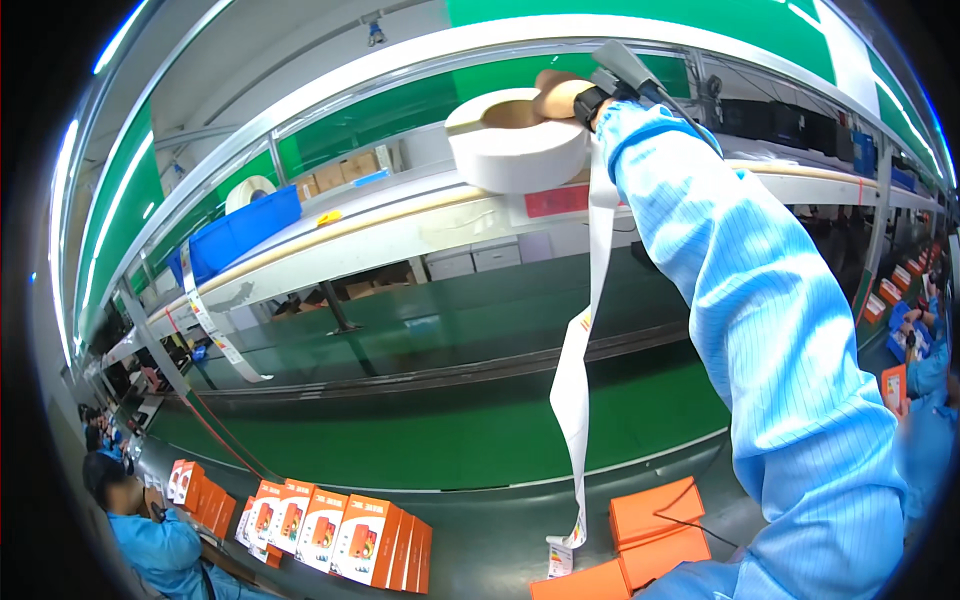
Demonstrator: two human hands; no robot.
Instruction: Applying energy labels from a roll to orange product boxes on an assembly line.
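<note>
My right arm, in a light blue striped sleeve, reaches up to the shelf. At its end my right hand (560, 95), with a black watch (590, 103) on the wrist, grips the edge of a large white roll of labels (520, 165), some fingers hidden by its core. From the roll a long label strip (572, 385) hangs down, twisting, to the bench, its printed end lying beside orange boxes (655, 515). A grey handheld device (632, 70), perhaps a scanner, is just behind the wrist. My left hand is out of the picture.
A blue bin (240, 232) sits on the shelf at left, another label strip (215, 335) hanging near it. Below runs a green conveyor belt (450, 440). Several orange-and-white boxes (360, 540) stand at lower left. People in blue (160, 545) work at both sides.
</note>
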